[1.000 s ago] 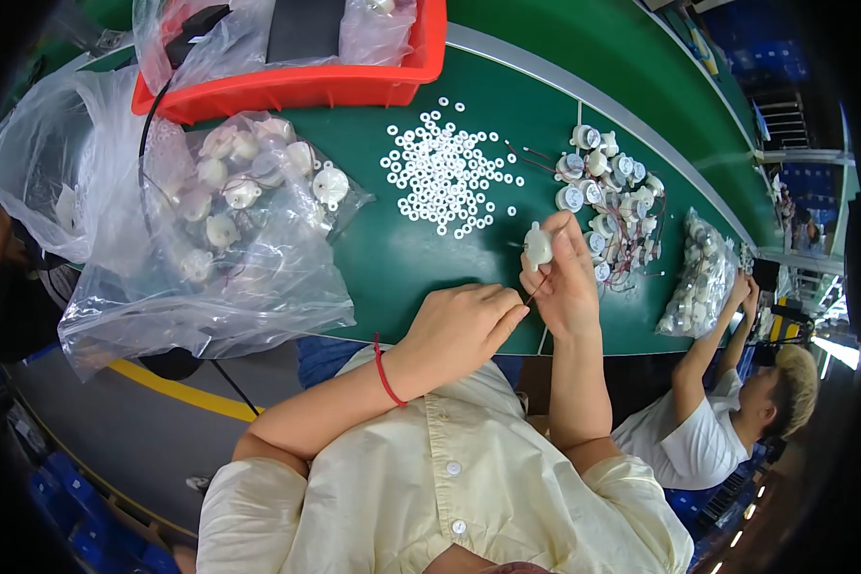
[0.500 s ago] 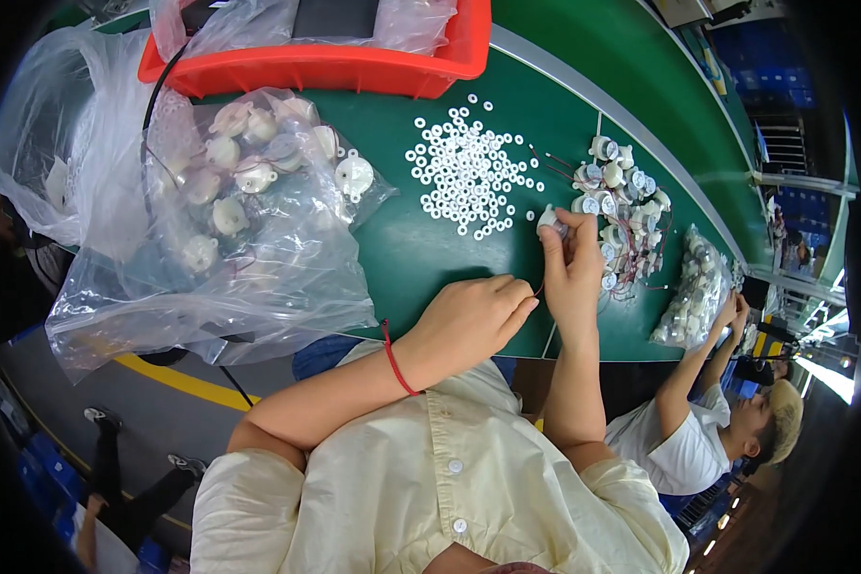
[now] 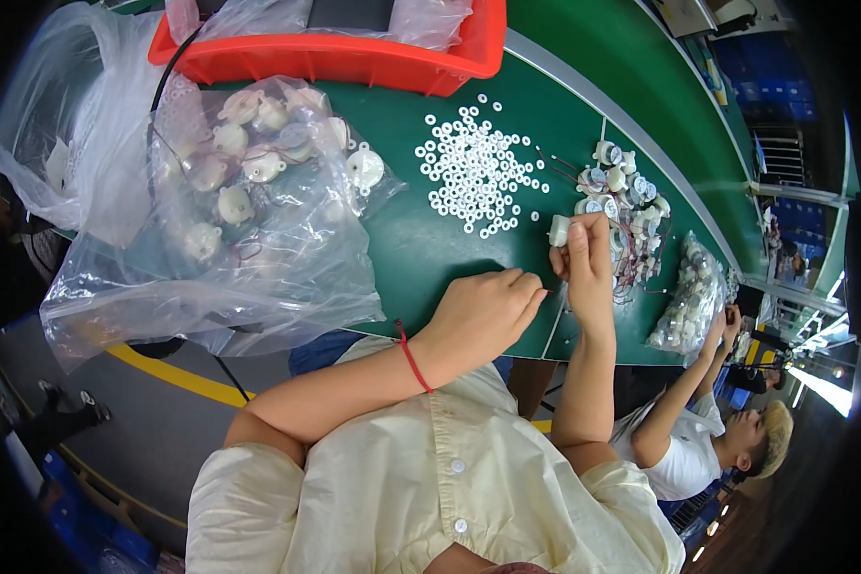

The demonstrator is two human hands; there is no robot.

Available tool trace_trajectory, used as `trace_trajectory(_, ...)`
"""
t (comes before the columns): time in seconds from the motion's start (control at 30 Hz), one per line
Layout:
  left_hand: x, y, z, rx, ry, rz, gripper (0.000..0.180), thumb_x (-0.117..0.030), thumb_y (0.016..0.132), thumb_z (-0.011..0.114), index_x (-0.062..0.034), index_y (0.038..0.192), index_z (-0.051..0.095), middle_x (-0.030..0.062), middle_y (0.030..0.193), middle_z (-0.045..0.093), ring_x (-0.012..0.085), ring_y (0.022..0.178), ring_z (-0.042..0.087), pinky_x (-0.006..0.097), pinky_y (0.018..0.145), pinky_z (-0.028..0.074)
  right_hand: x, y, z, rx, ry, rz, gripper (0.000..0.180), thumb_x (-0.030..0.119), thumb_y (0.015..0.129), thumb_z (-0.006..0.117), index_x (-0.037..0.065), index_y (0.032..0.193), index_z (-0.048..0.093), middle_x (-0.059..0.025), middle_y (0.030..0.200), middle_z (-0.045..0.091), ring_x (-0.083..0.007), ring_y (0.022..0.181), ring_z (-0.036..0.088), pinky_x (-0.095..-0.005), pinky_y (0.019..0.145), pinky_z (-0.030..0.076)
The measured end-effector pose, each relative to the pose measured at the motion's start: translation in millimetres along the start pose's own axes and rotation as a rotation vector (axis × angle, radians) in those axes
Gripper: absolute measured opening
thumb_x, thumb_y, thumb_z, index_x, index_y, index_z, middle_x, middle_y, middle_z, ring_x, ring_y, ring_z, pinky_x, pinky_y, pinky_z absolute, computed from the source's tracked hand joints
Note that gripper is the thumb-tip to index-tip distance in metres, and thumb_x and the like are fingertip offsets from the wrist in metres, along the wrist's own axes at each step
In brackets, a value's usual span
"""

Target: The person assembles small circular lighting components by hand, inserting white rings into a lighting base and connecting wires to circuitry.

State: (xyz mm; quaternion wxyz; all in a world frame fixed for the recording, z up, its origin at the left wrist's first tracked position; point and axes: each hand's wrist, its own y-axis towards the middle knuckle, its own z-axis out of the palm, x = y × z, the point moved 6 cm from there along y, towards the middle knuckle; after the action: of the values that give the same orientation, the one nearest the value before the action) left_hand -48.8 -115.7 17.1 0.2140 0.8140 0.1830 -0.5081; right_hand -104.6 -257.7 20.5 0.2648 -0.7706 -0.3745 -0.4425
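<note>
R hand [image 3: 584, 263] is pinching white motor [image 3: 560, 231] over counter [image 3: 416, 253], near-right of washers [image 3: 478, 172], grip snug. L hand [image 3: 483, 311] is curling; unclear if holding anything. Motor's looking light, stiff, prob. slick; sides are offering best hold.

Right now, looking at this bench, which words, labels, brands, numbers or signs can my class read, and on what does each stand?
No text can be read.
Round faces of the piled parts: any marking is too small to read.
White part in the right hand: no lettering can be made out.
Red bin: no lettering shows on its near side.
Large clear bag: no print can be made out.
</note>
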Motion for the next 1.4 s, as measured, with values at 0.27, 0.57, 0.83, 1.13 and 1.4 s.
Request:
trace_trajectory(0.27, -4, 2, 2, -0.043, 0.108, 0.084, 0.012, -0.017, 0.089, 0.063, -0.0069, 0.082, 0.062, 0.0062, 0.074, 0.063, 0.0241, 0.062, 0.064, 0.036, 0.054, 0.050, -10, 11, 8, -0.118, 0.354, 0.154, 0.017, 0.021, 0.105, 0.047, 0.008, 0.094, 0.044, 0.0036, 0.062, 0.040, -0.0025, 0.048, 0.032, -0.0204, 0.042, 0.024)
trace_trajectory(0.57, 1, 2, 3, -0.043, 0.075, 0.087, 0.013, -0.016, 0.090, 0.063, -0.0057, 0.082, 0.061, 0.0068, 0.072, 0.063, 0.0248, 0.062, 0.063, 0.035, 0.054, 0.050, -5, 27, 2, -0.245, -0.049, -0.008, 0.023, 0.016, 0.098, 0.060, 0.004, 0.082, 0.048, 0.0030, 0.057, 0.049, -0.0014, 0.048, 0.034, -0.0221, 0.044, 0.023)
trace_trajectory(0.83, 3, 1, -1, -0.051, 0.084, 0.085, 0.014, -0.017, 0.089, 0.063, -0.0056, 0.081, 0.060, 0.0073, 0.068, 0.061, 0.0245, 0.060, 0.063, 0.035, 0.053, 0.050, -4, 35, 3, -0.261, -0.163, -0.058, 0.027, 0.014, 0.095, 0.063, 0.004, 0.076, 0.046, 0.0032, 0.052, 0.045, -0.0019, 0.047, 0.033, -0.0234, 0.044, 0.022)
trace_trajectory(1.13, 3, 0, 1, -0.082, 0.056, 0.095, 0.015, -0.017, 0.089, 0.063, -0.0053, 0.080, 0.060, 0.0075, 0.068, 0.061, 0.0248, 0.060, 0.063, 0.036, 0.053, 0.050, 9, 33, 10, -0.277, -0.353, -0.109, 0.027, 0.013, 0.093, 0.065, 0.004, 0.076, 0.046, 0.0025, 0.049, 0.040, -0.0026, 0.044, 0.031, -0.0250, 0.041, 0.021)
trace_trajectory(1.4, 4, -1, 2, -0.057, 0.040, 0.078, 0.015, -0.016, 0.090, 0.061, -0.0046, 0.081, 0.060, 0.0085, 0.069, 0.060, 0.0259, 0.063, 0.063, 0.037, 0.055, 0.051, 20, 31, 17, -0.337, -0.604, -0.198, 0.027, 0.016, 0.089, 0.068, 0.005, 0.078, 0.047, -0.0051, 0.050, 0.045, -0.0114, 0.040, 0.041, -0.0289, 0.039, 0.032)
